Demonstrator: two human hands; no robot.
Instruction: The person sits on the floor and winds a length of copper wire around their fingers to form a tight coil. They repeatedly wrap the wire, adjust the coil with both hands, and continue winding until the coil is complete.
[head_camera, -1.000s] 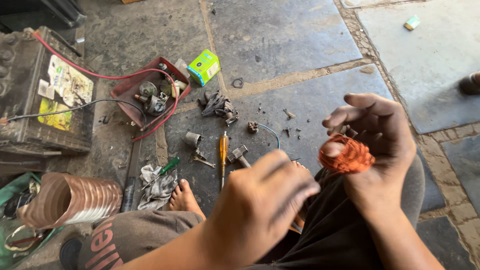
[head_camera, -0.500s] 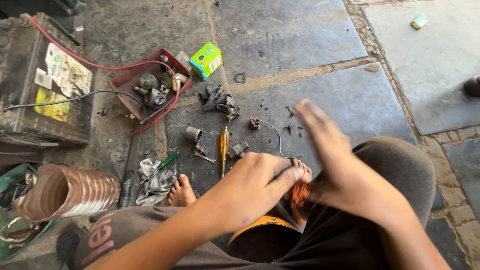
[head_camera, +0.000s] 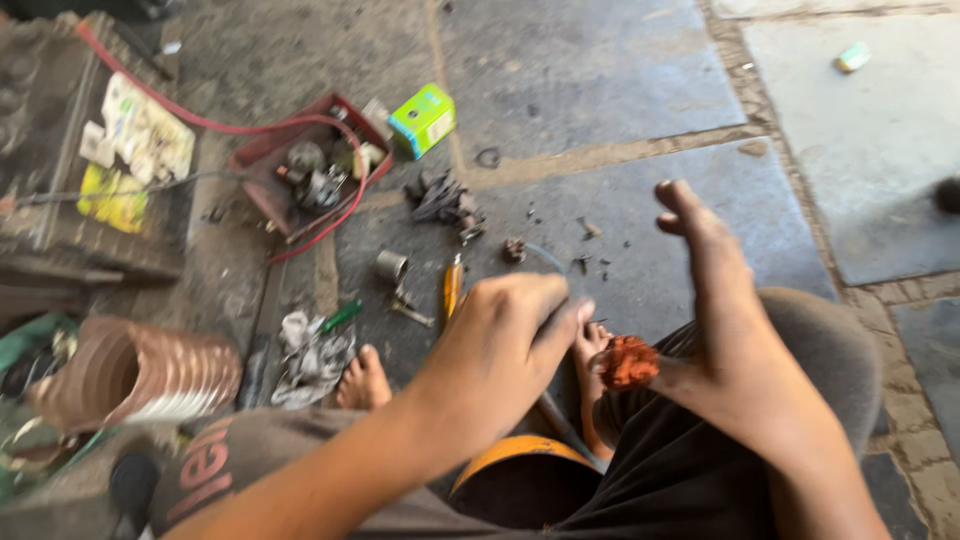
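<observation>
The person is sitting on the stone floor (head_camera: 600, 90) with knees drawn up, working over the lap so the small part is staying close to the eyes. The right hand (head_camera: 720, 330) is cradling a tangled orange-copper wire bundle (head_camera: 628, 362) low against the heel of the palm, while its fingers (head_camera: 690, 215) are spread and lifted upward, clear of the bundle. The left hand (head_camera: 505, 340) is reaching across from the left, its fingers (head_camera: 560, 325) curled together with the tips just beside the bundle; whether they are pinching a strand is too blurred to tell.

Tools are lying within arm's reach on the floor ahead: a yellow-handled screwdriver (head_camera: 452, 287), a small metal cylinder (head_camera: 391, 265) and a green-handled tool (head_camera: 338, 318). Farther left, a red tray (head_camera: 262, 160) is holding loose parts, with a green box (head_camera: 423, 120) just beside it. A ribbed copper-coloured coil (head_camera: 140, 372) is resting at the near left.
</observation>
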